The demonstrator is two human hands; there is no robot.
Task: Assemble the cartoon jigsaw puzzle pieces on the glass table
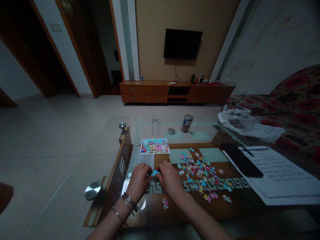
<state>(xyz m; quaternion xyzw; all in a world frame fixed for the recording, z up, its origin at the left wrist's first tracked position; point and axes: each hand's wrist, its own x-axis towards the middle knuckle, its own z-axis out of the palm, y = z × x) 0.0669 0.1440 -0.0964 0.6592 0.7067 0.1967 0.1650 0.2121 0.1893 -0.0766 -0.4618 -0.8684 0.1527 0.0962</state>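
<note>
Over the glass table, my left hand [141, 175] and my right hand [168, 173] are close together, fingers pinched on blue jigsaw puzzle pieces [155, 173] between them. Whether these pieces are joined is too small to tell. Just beyond my hands lies the picture card [155, 146] with bright cartoon figures. Right of my right hand spreads a loose pile of puzzle pieces [200, 171] in many colours. A single pinkish puzzle piece [165, 203] lies apart, nearer to me, below my right hand.
A clear cup [156, 126], a round metal lid [171, 131] and a printed tin [187, 123] stand toward the far edge. At right, a black phone [242, 160] rests on printed papers [282, 173], near a white plastic bag [250, 125]. Metal knobs [93, 191] rise at the left.
</note>
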